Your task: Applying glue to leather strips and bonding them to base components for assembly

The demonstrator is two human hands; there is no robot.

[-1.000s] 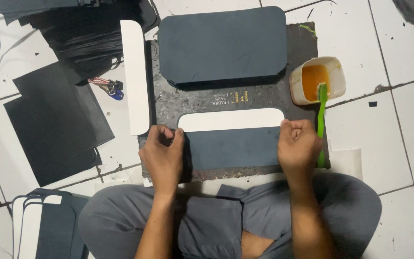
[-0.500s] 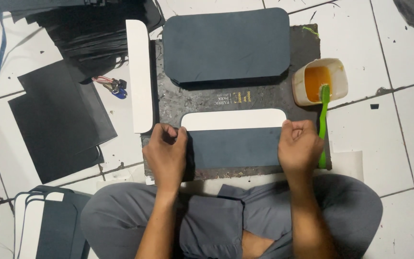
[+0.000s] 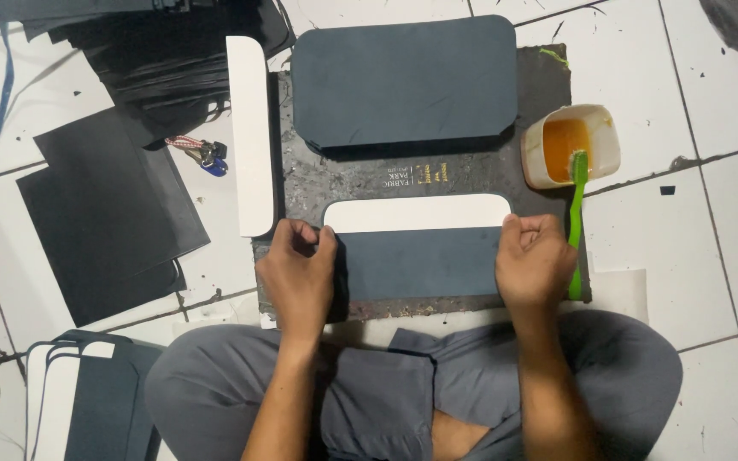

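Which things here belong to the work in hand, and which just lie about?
In hand:
left hand and right hand, pressing the ends of the dark panel
white strip along its top edge
grey work board beneath
glue cup and green brush, close to the right hand

Lying about:
keys
black sheets
spare white strip
finished panel

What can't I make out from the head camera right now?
- Ends of the dark sheet: covered by the left hand and right hand.
- Brush tip: sunk in the glue cup, bristles hidden.
- Key bunch: too small to read details.
- Black sheet stack: cut off by the top edge.
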